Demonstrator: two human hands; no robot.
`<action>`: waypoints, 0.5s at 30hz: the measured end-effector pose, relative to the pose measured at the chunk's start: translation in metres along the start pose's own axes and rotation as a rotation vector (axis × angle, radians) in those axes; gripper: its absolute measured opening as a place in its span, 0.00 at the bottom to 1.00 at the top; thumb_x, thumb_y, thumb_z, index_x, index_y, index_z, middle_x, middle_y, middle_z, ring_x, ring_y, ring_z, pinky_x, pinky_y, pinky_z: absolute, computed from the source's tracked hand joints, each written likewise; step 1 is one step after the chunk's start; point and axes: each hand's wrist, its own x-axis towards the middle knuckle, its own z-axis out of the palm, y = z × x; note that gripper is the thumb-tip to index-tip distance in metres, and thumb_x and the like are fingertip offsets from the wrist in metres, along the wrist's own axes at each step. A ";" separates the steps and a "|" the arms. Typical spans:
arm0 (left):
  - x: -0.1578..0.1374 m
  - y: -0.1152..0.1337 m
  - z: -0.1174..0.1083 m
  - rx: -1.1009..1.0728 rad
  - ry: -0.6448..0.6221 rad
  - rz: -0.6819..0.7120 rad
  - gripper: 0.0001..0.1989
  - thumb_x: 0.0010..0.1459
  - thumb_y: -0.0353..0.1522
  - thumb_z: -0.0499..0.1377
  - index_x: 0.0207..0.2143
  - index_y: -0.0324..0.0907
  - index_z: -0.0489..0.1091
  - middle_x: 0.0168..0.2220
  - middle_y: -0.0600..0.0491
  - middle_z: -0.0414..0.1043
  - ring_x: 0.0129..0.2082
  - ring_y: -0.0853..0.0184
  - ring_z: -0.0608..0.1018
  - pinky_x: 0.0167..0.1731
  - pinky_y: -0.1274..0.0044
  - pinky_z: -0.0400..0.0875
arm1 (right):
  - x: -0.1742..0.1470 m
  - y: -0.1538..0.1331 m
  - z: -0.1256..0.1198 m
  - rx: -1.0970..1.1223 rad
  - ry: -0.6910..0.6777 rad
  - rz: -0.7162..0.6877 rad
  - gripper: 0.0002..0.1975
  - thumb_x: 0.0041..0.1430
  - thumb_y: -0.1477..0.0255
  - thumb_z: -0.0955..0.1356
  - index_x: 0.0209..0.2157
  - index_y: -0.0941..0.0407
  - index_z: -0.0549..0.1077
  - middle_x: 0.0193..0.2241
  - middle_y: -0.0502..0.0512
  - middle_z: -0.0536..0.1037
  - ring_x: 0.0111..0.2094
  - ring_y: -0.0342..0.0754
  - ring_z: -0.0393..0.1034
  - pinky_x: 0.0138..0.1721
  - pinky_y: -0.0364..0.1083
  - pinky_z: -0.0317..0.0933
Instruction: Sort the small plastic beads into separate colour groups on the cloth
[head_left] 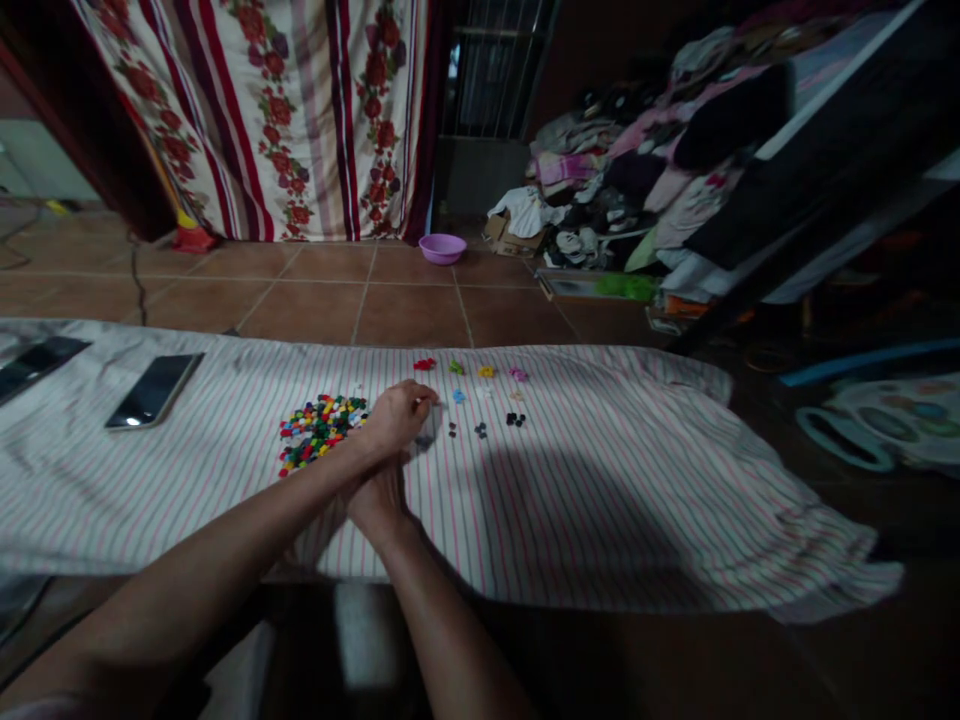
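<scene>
My left hand [401, 413] reaches across the cloth with its fingertips pinched together; whatever they hold is too small to make out. Crossing beneath the left wrist, my right hand [377, 490] has its fingers hidden from sight. A heap of small mixed-colour pieces [319, 428] lies left of the hands. Right of the left hand are small groups sorted by colour: red pieces [424, 364], green pieces [457, 368], yellow pieces [487, 371], purple pieces [518, 374], light blue pieces [459, 397], and black pieces [516, 420]. Dark grey pieces [481, 430] and brownish pieces [452, 430] lie nearer.
A striped cloth [600, 520] covers the low table. Two phones lie at its left, one phone [155, 391] nearer the heap. Beyond are a tiled floor [315, 300], a purple basin [442, 249], a floral curtain [315, 120] and piled clothes [637, 170].
</scene>
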 end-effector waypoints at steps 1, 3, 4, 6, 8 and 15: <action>-0.011 -0.009 -0.011 -0.012 0.024 -0.017 0.14 0.57 0.28 0.51 0.40 0.42 0.74 0.41 0.49 0.75 0.42 0.66 0.76 0.46 0.74 0.69 | 0.002 -0.001 0.000 -0.008 0.000 0.029 0.12 0.59 0.72 0.64 0.44 0.56 0.74 0.40 0.60 0.76 0.44 0.55 0.69 0.46 0.52 0.65; -0.036 -0.030 -0.034 -0.007 0.078 -0.122 0.13 0.56 0.30 0.51 0.38 0.42 0.75 0.38 0.50 0.75 0.38 0.66 0.77 0.44 0.74 0.70 | 0.003 -0.002 -0.003 -0.014 0.024 0.064 0.13 0.57 0.76 0.63 0.42 0.59 0.74 0.38 0.62 0.75 0.42 0.55 0.69 0.44 0.52 0.65; -0.050 -0.040 -0.045 -0.004 0.103 -0.178 0.13 0.56 0.31 0.51 0.37 0.42 0.75 0.37 0.50 0.75 0.38 0.66 0.77 0.43 0.74 0.70 | 0.002 -0.003 -0.004 -0.001 0.047 0.058 0.13 0.56 0.78 0.63 0.42 0.59 0.74 0.39 0.62 0.74 0.42 0.54 0.69 0.44 0.52 0.65; -0.079 -0.061 -0.062 -0.004 0.169 -0.275 0.13 0.56 0.35 0.50 0.35 0.43 0.75 0.37 0.51 0.75 0.36 0.66 0.77 0.41 0.73 0.71 | -0.001 -0.004 -0.008 0.056 0.099 0.025 0.16 0.56 0.80 0.61 0.43 0.57 0.74 0.42 0.61 0.73 0.44 0.52 0.68 0.46 0.51 0.64; -0.110 -0.078 -0.074 -0.013 0.212 -0.341 0.14 0.54 0.37 0.51 0.35 0.44 0.74 0.38 0.51 0.74 0.33 0.67 0.77 0.39 0.74 0.72 | -0.005 -0.004 -0.012 0.119 0.145 0.015 0.18 0.57 0.82 0.59 0.43 0.55 0.74 0.44 0.60 0.71 0.46 0.50 0.66 0.49 0.50 0.63; -0.188 -0.098 -0.073 -0.047 0.339 -0.547 0.18 0.50 0.45 0.54 0.36 0.44 0.72 0.35 0.50 0.71 0.28 0.65 0.76 0.32 0.73 0.73 | -0.006 0.002 -0.010 0.177 0.281 0.076 0.20 0.58 0.82 0.57 0.46 0.58 0.72 0.48 0.62 0.70 0.53 0.51 0.62 0.55 0.53 0.60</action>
